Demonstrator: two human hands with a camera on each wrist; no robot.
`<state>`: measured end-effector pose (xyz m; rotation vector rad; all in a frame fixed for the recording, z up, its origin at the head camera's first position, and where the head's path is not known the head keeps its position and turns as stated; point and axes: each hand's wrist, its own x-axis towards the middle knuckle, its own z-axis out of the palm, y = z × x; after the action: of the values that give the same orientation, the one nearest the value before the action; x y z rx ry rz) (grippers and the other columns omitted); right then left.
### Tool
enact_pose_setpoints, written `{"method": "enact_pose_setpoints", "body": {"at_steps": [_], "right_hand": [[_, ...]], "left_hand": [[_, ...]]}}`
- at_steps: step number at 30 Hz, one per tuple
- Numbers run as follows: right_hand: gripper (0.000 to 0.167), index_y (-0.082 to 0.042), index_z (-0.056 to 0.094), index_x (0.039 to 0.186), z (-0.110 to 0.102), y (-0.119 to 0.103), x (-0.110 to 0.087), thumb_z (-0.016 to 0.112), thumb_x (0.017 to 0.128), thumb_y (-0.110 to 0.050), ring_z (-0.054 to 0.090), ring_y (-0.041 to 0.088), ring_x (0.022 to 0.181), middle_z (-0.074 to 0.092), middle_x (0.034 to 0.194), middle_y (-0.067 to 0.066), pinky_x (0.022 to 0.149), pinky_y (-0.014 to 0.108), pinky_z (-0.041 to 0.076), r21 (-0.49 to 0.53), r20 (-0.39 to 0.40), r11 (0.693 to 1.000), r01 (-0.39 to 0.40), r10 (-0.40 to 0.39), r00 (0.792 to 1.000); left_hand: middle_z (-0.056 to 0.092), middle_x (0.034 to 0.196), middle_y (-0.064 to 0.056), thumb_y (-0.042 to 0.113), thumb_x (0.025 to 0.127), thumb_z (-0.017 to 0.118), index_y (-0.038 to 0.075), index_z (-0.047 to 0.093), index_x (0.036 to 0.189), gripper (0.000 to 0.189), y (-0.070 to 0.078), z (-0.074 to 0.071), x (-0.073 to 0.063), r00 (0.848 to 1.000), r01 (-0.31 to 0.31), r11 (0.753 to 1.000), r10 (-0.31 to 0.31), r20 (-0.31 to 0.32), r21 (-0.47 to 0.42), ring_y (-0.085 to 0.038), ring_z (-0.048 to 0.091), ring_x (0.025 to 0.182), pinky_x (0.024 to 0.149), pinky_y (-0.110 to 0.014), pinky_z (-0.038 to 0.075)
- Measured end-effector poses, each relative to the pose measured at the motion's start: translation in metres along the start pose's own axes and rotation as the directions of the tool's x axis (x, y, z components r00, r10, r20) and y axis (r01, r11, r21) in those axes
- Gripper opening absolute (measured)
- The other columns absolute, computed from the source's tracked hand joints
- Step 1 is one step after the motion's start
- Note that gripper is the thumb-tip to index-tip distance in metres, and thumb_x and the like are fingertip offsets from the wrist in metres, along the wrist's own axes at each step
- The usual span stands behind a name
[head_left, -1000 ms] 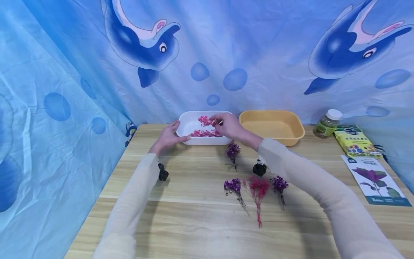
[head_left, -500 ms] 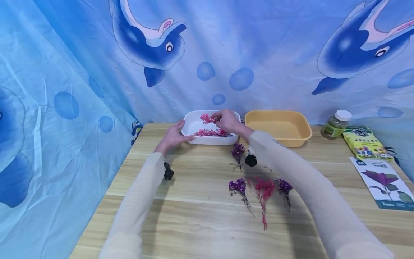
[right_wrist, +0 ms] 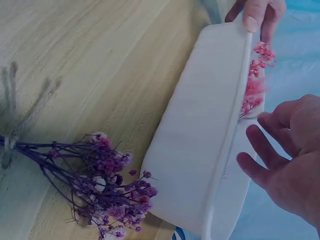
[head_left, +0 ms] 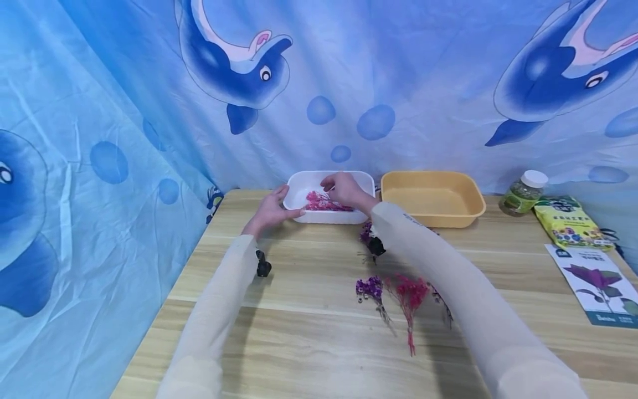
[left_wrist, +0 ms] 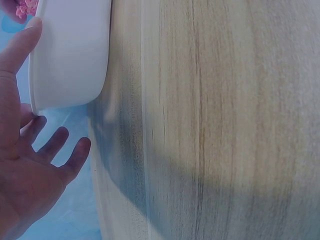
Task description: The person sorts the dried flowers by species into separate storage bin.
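My left hand point(head_left: 271, 211) holds the left end of a white plastic basin point(head_left: 331, 218), its thumb on the near rim and its fingers at the end wall. The left wrist view shows that thumb point(left_wrist: 31, 35) on the rim, with several fingers spread below. Over the basin, my right hand point(head_left: 345, 188) pinches the thin stem of a pink dried flower sprig point(head_left: 315, 196). More pink flowers point(head_left: 333, 207) lie along the basin's near wall. In the right wrist view, pink blossoms point(right_wrist: 254, 92) show above the rim beside the right fingertips; the basin wall hides the rest.
A yellow basin point(head_left: 432, 221) stands to the right. Nearer lie a pink bunch point(head_left: 410, 292), a purple bunch point(head_left: 370, 288) and another purple bunch point(head_left: 441, 299) partly under my sleeve. Purple flowers point(right_wrist: 112, 185) lie before the white basin. A jar point(head_left: 522, 193), yellow packet point(head_left: 570, 224) and card point(head_left: 595, 282) sit far right.
My right hand has lowered the pink sprig from the basin's far side toward the flowers along the near wall. The left hand keeps its hold; the head view has swung slightly left.
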<state>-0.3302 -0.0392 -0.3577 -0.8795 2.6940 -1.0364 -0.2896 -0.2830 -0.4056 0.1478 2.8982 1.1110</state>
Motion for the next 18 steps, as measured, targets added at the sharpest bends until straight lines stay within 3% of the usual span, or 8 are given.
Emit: {"method": "enact_pose_setpoints", "body": {"at_steps": [3, 7, 13, 18], "right_hand": [[0.042, 0.004, 0.061, 0.132, 0.001, 0.002, 0.000, 0.052, 0.092, 0.007, 0.062, 0.029, 0.114, 0.067, 0.122, 0.017, 0.096, 0.035, 0.052, -0.028, -0.019, 0.999, 0.017, -0.017, 1.000], [0.041, 0.003, 0.060, 0.134, -0.010, 0.006, -0.008, 0.051, 0.094, 0.003, 0.062, 0.029, 0.114, 0.066, 0.124, 0.017, 0.094, 0.037, 0.053, -0.027, -0.059, 0.999, 0.031, -0.032, 0.998], [0.037, 0.007, 0.058, 0.133, -0.029, 0.017, -0.030, 0.052, 0.097, 0.000, 0.062, 0.033, 0.114, 0.065, 0.123, 0.022, 0.098, 0.039, 0.051, 0.054, -0.091, 0.997, 0.051, -0.046, 0.995], [0.033, 0.011, 0.061, 0.127, -0.037, 0.032, -0.048, 0.055, 0.097, -0.001, 0.064, 0.035, 0.108, 0.067, 0.117, 0.024, 0.096, 0.040, 0.052, 0.054, -0.134, 0.996, 0.065, -0.057, 0.989]], "left_hand": [[0.016, 0.165, -0.015, 0.042, 0.080, 0.084, 0.000, 0.021, 0.156, 0.108, -0.001, 0.001, -0.001, 1.000, -0.008, 1.000, 0.008, -0.003, -0.004, -0.033, 0.014, 0.150, 0.121, -0.046, 0.015], [0.016, 0.165, -0.015, 0.041, 0.080, 0.084, -0.001, 0.021, 0.156, 0.107, 0.003, 0.003, 0.000, 1.000, -0.012, 1.000, 0.012, 0.001, -0.007, -0.033, 0.013, 0.150, 0.121, -0.046, 0.015], [0.012, 0.166, -0.013, 0.041, 0.081, 0.083, 0.000, 0.018, 0.157, 0.108, 0.005, 0.002, 0.000, 1.000, -0.001, 0.999, 0.001, 0.012, -0.032, -0.032, 0.010, 0.151, 0.121, -0.046, 0.014], [0.012, 0.166, -0.014, 0.042, 0.080, 0.084, 0.000, 0.018, 0.157, 0.109, 0.004, 0.000, 0.000, 1.000, 0.008, 0.999, -0.008, 0.013, -0.040, -0.033, 0.010, 0.151, 0.121, -0.046, 0.013]]}}
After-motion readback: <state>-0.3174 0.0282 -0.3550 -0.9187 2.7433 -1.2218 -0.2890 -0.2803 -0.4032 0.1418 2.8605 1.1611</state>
